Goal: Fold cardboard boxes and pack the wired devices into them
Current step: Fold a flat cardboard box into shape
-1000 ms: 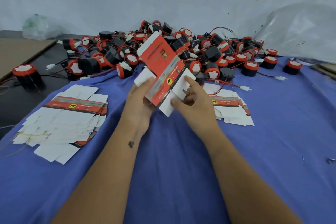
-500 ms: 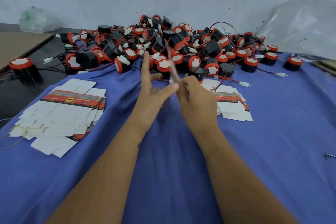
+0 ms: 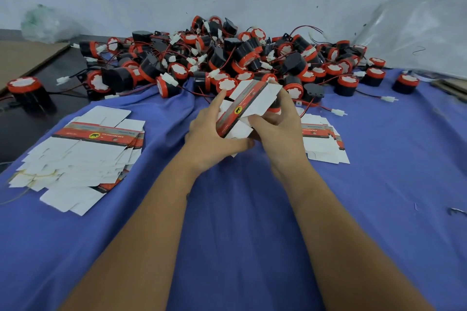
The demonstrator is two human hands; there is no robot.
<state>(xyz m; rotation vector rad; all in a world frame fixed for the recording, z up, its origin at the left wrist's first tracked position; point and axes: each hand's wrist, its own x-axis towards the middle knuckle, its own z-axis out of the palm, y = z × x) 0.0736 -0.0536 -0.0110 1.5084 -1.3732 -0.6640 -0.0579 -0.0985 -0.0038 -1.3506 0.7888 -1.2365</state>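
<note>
Both my hands hold one cardboard box blank [image 3: 249, 103], white with a red and grey band and a yellow round logo, half opened and tilted. My left hand [image 3: 214, 139] grips its left side with the thumb underneath. My right hand [image 3: 280, 124] grips its right side, fingers curled round the far edge. Behind the box lies a big pile of wired devices [image 3: 227, 58], black cylinders with red rims, white tops and red-black wires ending in white plugs.
A stack of flat box blanks [image 3: 83, 149] lies at the left on the blue cloth [image 3: 240, 209]. A smaller stack [image 3: 323, 139] lies right of my hands. One device [image 3: 27, 93] stands alone far left on the dark table. Plastic sheeting [image 3: 417, 33] is at the back right.
The box blank was upright a second ago, then edge-on between my raised hands. Now it is lower, turned to show its white face, with both hands gripping it.
</note>
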